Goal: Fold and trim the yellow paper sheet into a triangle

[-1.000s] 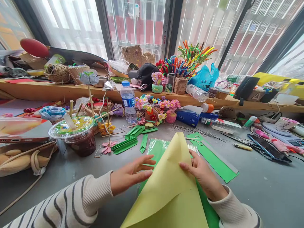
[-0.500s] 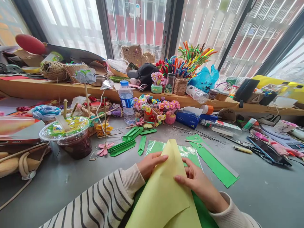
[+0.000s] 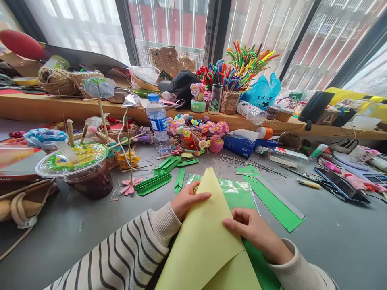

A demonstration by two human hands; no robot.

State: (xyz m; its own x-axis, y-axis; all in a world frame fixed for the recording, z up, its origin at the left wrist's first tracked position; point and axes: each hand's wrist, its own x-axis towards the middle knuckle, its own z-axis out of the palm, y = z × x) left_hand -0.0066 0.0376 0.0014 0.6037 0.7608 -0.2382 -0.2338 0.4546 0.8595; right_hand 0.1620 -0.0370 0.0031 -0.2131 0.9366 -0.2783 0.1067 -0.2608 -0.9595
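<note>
A large sheet of yellow paper (image 3: 205,229), folded to a pointed top with a slanting edge across its lower part, stands between my hands. My left hand (image 3: 189,199) pinches its upper left side, thumb on the front. On the right edge, lower down, my right hand (image 3: 249,227) grips the paper with the thumb in front and fingers curled behind. Behind the yellow paper lie a clear packet with green paper (image 3: 237,195) and darker green paper (image 3: 260,259). Small scissors (image 3: 248,175) rest on a green strip (image 3: 279,207) beside a ruler.
Folded green pieces (image 3: 154,184) and a pink flower (image 3: 131,186) lie left of the packet. A lidded cup (image 3: 90,181) stands at left, a water bottle (image 3: 159,129) further back. A phone (image 3: 340,184) lies at right. Craft items crowd the wooden shelf (image 3: 133,112).
The pointed top of the yellow paper has closed into a smoother cone and tilted slightly left. My right hand's fingers have curled in more. The view has shifted a little.
</note>
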